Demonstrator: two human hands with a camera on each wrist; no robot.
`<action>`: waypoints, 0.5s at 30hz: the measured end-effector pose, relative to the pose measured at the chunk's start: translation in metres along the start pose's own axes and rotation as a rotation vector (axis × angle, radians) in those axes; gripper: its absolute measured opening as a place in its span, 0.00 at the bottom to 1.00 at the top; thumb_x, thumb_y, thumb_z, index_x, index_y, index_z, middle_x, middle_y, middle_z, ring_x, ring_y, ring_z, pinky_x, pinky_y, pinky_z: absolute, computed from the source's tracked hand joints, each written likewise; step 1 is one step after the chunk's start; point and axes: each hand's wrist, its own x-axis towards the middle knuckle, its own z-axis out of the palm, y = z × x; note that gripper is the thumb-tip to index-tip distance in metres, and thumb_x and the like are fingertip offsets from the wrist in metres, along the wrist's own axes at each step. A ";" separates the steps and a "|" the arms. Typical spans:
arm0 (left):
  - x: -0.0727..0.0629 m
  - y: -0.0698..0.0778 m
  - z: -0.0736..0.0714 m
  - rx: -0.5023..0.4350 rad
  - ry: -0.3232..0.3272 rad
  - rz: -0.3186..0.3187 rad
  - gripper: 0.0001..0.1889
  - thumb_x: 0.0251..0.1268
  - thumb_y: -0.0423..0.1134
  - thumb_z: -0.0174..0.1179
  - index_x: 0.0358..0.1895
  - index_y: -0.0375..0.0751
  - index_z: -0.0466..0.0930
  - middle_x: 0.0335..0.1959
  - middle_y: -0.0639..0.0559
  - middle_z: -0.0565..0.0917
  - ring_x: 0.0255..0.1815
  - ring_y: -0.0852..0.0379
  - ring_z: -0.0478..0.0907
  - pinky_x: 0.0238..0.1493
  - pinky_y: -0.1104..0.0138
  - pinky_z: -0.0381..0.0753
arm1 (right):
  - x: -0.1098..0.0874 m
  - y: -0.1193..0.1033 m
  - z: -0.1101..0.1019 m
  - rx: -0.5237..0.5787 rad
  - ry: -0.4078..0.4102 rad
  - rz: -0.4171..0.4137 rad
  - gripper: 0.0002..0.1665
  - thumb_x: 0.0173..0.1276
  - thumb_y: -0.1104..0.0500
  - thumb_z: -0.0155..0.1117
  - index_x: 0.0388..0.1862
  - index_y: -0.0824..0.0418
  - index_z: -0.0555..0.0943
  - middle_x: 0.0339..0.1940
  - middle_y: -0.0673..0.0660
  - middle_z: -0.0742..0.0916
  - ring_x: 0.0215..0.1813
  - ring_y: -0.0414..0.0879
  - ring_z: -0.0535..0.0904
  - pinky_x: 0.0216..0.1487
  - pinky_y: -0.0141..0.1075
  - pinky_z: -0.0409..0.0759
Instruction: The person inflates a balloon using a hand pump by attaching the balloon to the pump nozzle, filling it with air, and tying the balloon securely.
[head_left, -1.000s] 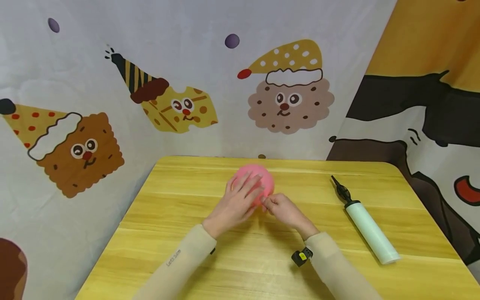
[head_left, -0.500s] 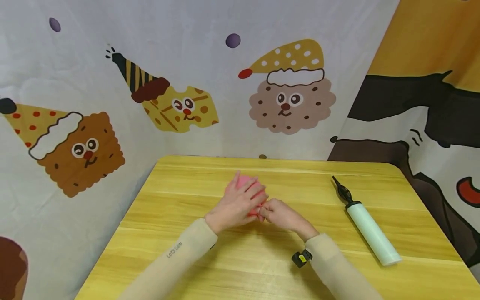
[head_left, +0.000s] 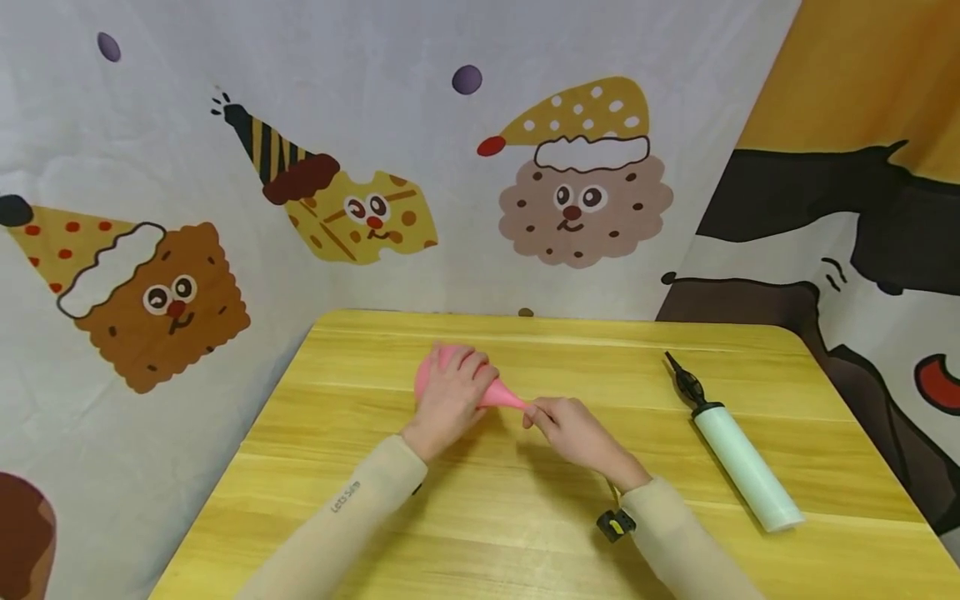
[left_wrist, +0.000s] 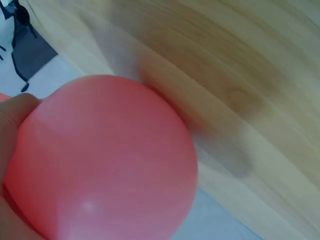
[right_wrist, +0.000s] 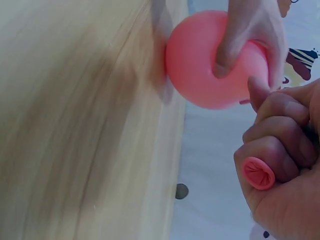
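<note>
A small, partly inflated pink balloon [head_left: 428, 381] is held above the table between both hands. My left hand [head_left: 448, 395] grips its round body, fingers across the top and the thumb pressed into the side, as the right wrist view shows. My right hand [head_left: 573, 429] holds the neck, which is stretched taut into a thin taper toward it. In the right wrist view the fingers of the right hand [right_wrist: 280, 135] are curled round the neck, and the balloon's rolled mouth [right_wrist: 258, 173] pokes out below them. The round balloon end [left_wrist: 105, 155] fills much of the left wrist view.
A hand pump [head_left: 742, 467] with a pale green barrel and black nozzle lies on the right of the wooden table [head_left: 300, 500]. Behind the table hangs a cloth [head_left: 465, 167] printed with cartoon biscuits. A small black device [head_left: 616, 525] hangs at the right wrist.
My left hand has moved left with the balloon's body, away from the right hand. The neck has drawn out long between them. My right hand has shifted slightly right.
</note>
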 end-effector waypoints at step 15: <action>-0.005 0.027 0.024 0.235 -0.145 0.069 0.35 0.64 0.40 0.72 0.72 0.72 0.71 0.70 0.47 0.71 0.76 0.43 0.62 0.71 0.26 0.53 | -0.003 -0.002 0.008 -0.347 0.147 -0.143 0.08 0.77 0.64 0.64 0.35 0.64 0.85 0.19 0.47 0.79 0.19 0.33 0.65 0.19 0.27 0.67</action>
